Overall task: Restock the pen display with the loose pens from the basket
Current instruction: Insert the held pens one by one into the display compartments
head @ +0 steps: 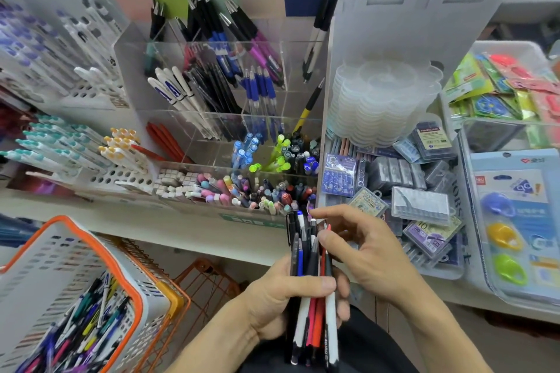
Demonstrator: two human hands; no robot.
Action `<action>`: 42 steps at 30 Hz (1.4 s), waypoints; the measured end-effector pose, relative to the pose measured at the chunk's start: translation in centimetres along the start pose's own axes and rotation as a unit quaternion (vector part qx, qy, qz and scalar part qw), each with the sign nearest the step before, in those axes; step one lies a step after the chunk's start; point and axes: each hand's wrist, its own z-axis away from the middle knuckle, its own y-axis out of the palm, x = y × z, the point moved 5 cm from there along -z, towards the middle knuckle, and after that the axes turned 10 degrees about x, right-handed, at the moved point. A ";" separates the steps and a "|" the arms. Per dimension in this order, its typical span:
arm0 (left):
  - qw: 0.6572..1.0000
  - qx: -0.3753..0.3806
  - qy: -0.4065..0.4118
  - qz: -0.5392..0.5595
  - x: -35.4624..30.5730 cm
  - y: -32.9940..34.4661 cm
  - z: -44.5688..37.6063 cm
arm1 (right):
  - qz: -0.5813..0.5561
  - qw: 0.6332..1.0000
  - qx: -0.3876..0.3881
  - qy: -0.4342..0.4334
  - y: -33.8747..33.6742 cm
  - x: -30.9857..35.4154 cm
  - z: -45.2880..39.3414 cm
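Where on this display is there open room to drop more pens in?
The rear right acrylic compartment, holding only a few pens, has room; so does the middle one with the yellow-tipped pen. The front row of caps is packed. A bare white shelf strip runs between the display and the basket.

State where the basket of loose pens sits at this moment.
In the head view, the basket sits at lower left, below the shelf edge, left of the left hand gripping a bundle of pens.

Stacked clear flower-shaped palettes [385, 100] above boxed refills [419, 204]; blister-packed sharpeners [515, 236] far right (labels unreadable).
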 end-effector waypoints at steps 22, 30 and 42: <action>0.998 -0.046 0.030 -0.014 1.6 -0.3 0.2 | -0.231 0.940 -0.209 -0.137 -6.1 1.7 0.5; 0.963 -0.161 0.123 0.177 1.4 -1.6 0.1 | -0.074 0.968 -0.152 -0.185 -2.9 1.6 3.2; 0.955 -0.204 0.111 0.182 1.6 -2.4 0.0 | 0.162 0.945 0.093 -0.267 3.1 1.2 4.4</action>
